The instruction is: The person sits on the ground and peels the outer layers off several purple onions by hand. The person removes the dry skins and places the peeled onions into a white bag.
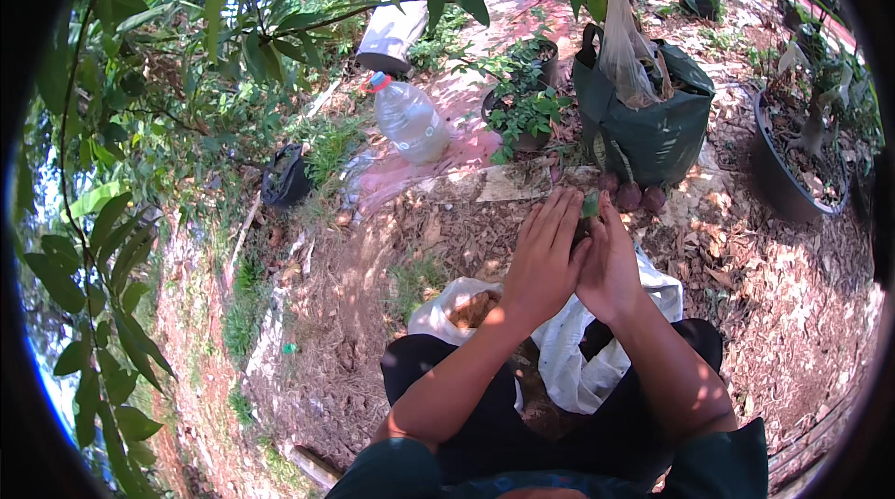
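My left hand (549, 244) and my right hand (612, 272) are brought together, palms facing, over a white woven sack (577, 373). A small green thing (590, 205), perhaps a leaf, shows between the fingertips. Most of what the hands enclose is hidden by the fingers. The sack stands rolled open between my legs, with dark contents (596, 338) partly covered by my right forearm. Beside it, left of my left wrist, a second white sack (437, 321) holds loose brown material (473, 310). Several purplish round fruits (630, 197) lie just beyond my right fingertips.
Beyond the fruits stands a dark green grow bag (650, 132) with a clear plastic bag (624, 55) on it. Potted plants (528, 114), a large plastic bottle (412, 121) and a tipped bucket (394, 31) lie farther off. A wide pot (793, 163) is right; leafy branches (115, 275) hang left.
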A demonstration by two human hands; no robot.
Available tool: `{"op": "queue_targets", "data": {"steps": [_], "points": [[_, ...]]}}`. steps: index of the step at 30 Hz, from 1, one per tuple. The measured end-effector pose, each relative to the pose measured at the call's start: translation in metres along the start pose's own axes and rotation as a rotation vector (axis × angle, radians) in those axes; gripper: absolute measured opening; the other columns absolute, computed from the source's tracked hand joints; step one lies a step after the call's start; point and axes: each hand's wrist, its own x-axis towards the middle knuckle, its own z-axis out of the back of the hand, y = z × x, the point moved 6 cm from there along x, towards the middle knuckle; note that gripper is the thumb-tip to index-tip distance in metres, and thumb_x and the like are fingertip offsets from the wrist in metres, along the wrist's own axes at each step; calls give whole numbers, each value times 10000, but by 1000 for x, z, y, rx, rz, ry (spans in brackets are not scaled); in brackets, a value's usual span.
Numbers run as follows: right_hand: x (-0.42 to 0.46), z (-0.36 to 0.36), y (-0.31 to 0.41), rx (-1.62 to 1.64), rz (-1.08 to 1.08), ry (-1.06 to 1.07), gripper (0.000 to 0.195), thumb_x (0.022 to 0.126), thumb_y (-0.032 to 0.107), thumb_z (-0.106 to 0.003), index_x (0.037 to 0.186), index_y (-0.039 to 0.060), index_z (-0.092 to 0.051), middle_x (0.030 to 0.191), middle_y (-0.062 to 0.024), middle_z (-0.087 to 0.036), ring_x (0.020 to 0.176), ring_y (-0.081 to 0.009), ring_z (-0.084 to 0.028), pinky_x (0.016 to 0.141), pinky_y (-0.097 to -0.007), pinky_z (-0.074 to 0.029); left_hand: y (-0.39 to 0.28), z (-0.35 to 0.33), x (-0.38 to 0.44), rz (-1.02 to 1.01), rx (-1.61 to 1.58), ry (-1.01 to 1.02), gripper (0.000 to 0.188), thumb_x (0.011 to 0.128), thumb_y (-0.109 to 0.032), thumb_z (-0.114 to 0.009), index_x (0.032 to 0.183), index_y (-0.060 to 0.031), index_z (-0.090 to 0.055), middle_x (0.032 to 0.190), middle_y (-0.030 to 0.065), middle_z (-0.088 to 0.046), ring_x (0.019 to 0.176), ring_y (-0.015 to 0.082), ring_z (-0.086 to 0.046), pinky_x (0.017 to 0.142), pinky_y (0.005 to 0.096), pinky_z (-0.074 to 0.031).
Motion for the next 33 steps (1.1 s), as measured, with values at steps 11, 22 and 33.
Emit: {"op": "queue_targets", "data": {"steps": [11, 22, 33], "points": [[-6, 5, 27, 42, 82, -27, 374, 1056, 364, -468, 1295, 79, -500, 1276, -73, -549, 1187, -178, -545, 1034, -369, -433, -27, 20, 15, -174, -51, -20, 457, 866, -178, -721, 1285, -26, -622, 1360, 136, -600, 1318, 308, -531, 1050, 464, -401], [1, 24, 28, 17, 99, -218, 207, 1020, 266, -563, 939, 81, -610, 880, -10, -613, 816, -125, -596, 730, -293, -483, -29, 5, 2, -208, 46, 22, 330, 828, -109, -725, 1143, -21, -689, 1256, 105, -661, 1248, 274, -574, 1034, 448, -420], [0, 31, 43, -302, 121, -296, 186, 947, 245, -665, 846, 105, -594, 753, 8, -602, 615, -92, -581, 490, -248, -432, -22, 24, 8, -109, 5, -39, 286, 834, -173, -732, 1108, -92, -717, 1253, 59, -656, 1249, 267, -545, 1030, 449, -380]]}}
